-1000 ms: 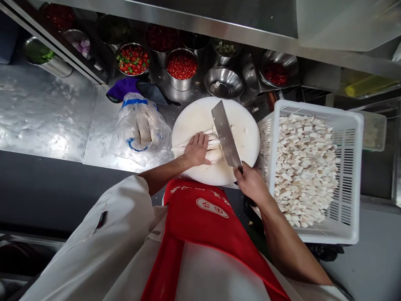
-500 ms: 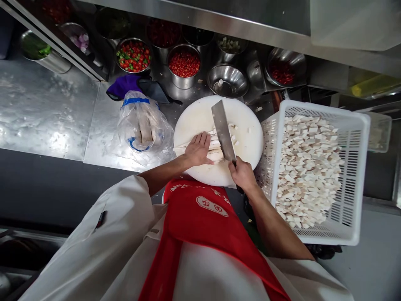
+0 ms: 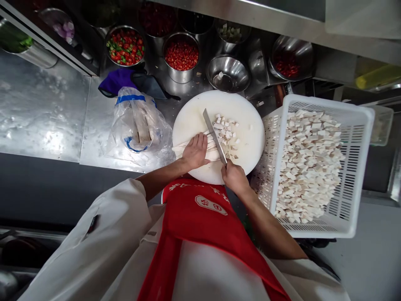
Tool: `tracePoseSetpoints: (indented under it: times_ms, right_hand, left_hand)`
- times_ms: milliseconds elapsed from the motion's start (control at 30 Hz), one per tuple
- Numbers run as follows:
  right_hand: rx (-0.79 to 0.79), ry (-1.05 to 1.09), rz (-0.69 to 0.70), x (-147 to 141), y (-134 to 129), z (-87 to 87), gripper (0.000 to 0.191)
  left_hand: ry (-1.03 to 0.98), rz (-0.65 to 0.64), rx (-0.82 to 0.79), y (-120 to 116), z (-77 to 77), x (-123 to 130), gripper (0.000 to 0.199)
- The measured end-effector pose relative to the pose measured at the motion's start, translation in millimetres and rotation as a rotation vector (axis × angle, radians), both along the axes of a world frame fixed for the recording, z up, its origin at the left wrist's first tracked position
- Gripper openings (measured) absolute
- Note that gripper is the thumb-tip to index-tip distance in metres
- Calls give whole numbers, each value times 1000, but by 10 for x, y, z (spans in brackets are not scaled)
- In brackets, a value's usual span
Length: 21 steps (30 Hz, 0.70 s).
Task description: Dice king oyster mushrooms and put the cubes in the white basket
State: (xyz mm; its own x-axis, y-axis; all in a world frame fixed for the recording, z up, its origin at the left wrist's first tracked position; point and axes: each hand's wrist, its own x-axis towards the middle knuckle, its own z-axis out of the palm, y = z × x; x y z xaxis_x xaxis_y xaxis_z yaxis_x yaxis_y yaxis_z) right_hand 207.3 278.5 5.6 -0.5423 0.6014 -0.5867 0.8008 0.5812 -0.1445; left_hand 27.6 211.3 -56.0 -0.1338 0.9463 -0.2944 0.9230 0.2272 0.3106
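My left hand (image 3: 196,151) presses down on a bundle of long white king oyster mushroom strips (image 3: 214,154), its fingers close together. My right hand (image 3: 234,177) is wrapped around the handle of a cleaver (image 3: 215,138). The blade stands edge down across the strips, just right of my left fingers. To the right of the blade, several cut white mushroom cubes (image 3: 224,125) lie scattered on the round white cutting board (image 3: 189,115). The strips' left ends reach the board's left rim. My palm hides their middle part.
A white plastic basket (image 3: 359,175) heaped with mushroom cubes (image 3: 308,171) stands at right. Left of the board lies a clear bag (image 3: 156,125) with whole mushrooms. Behind are a steel bowl (image 3: 228,74), pots of chopped red chillies (image 3: 181,55) and mixed chillies (image 3: 125,46), and a purple cloth (image 3: 117,81).
The cleaver has shifted left along the strips, and its blade has turned from showing its flat side to standing more upright. More cut cubes show right of it. My left hand stays on the strips.
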Motion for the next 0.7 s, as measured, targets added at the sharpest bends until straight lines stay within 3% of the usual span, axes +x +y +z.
tracePoseSetpoints:
  times_ms: [67,133,333,400,467,633,700]
  right_hand:
    - [8,35,5,-107,58,-101,33]
    - [16,62,9,-108,88,-69,33]
    - [3,161,-27,320,-93,422,33]
    - [-33,122,-10,400,-154,468,29]
    - [-45,65,6,359,-167,372,27]
    - [1,77,1,-64,-33,-91,29]
    - [15,112,2,-146,10,-112,31]
  left_hand:
    - [6,-5,-5,4,14,-12,110]
    - [3,-8,-23,0,35,-32,114]
    - [-9,52,-51,-104,41,-94,124]
    - [4,57,-40,-138,13,-92,120]
    - [15,51,-6,-152,-15,-82,115]
    - [-3,43,30,-133,-24,-83,111]
    - [-6,49,18,-135,-1,-100,113]
